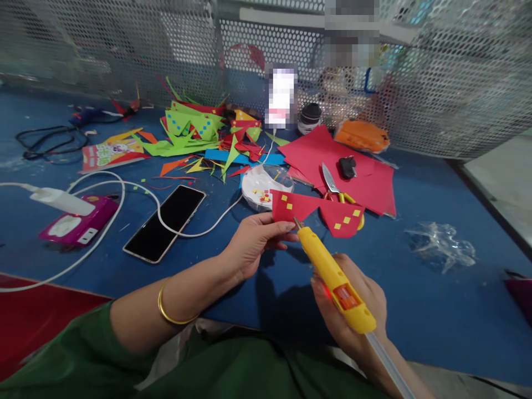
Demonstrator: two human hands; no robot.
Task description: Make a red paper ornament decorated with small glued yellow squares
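Between the thumb and fingers of my left hand (260,238) is the left end of a red paper cutout (301,208) with small yellow squares on both ends. My right hand (353,299) is wrapped round a yellow glue gun (332,271), a clear glue stick running out of its back. The gun's nozzle is at the paper's lower edge, close to my left thumb; whether it touches cannot be made out. Behind the paper stands a clear round dish (266,185) holding small red and yellow paper bits. Scissors (330,180) lie partly hidden behind the cutout.
Red paper sheets (374,183) lie at the right, near an orange packet (361,136). Green paper cutouts and scraps (191,124) are heaped at the back. A dark phone (166,221), a white cable (211,227) and a purple power strip (78,221) lie left. Crumpled clear plastic (443,244) sits right.
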